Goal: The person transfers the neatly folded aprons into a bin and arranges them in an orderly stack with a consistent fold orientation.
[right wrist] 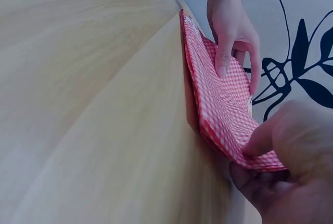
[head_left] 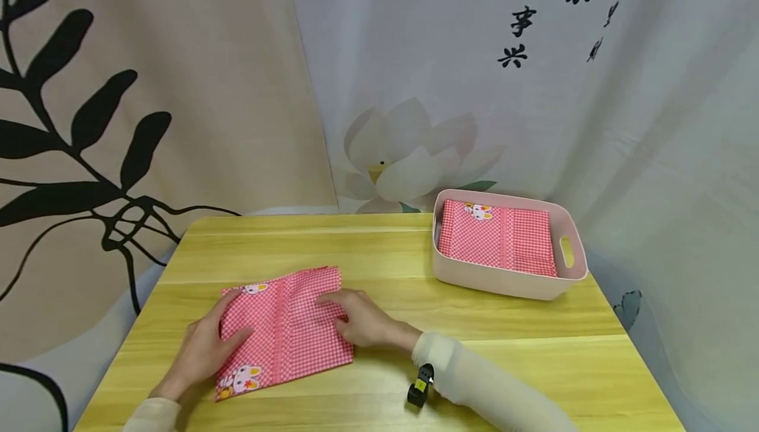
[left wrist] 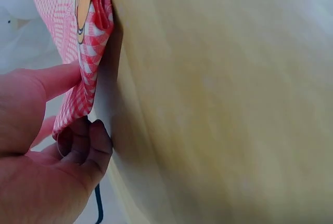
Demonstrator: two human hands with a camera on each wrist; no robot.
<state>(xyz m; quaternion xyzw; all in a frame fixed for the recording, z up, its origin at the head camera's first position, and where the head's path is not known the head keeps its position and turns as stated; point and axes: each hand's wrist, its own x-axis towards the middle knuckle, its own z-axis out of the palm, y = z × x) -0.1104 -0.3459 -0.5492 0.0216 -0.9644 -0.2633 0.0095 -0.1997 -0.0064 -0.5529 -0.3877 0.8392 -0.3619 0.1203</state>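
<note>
A folded pink-and-white checked cloth [head_left: 290, 336] with printed rabbits lies on the table, a little left of the middle. At its left edge my left hand [head_left: 201, 350] grips it, the thumb [left wrist: 60, 78] on top and other fingers under the fold. On the opposite side my right hand [head_left: 367, 320] pinches the right edge. The right wrist view shows that thumb [right wrist: 260, 141] pressing the top layer, with fingers curled beneath the edge. Layers of the fold show along the cloth's side [left wrist: 96, 31] in the left wrist view.
A pale pink plastic basket [head_left: 495, 284] at the table's back right contains a similar folded checked cloth [head_left: 498, 234]. A small black strap piece with a yellow mark [head_left: 420, 386] is by the right sleeve. Printed curtains [head_left: 237, 89] hang behind the wooden table [head_left: 385, 241].
</note>
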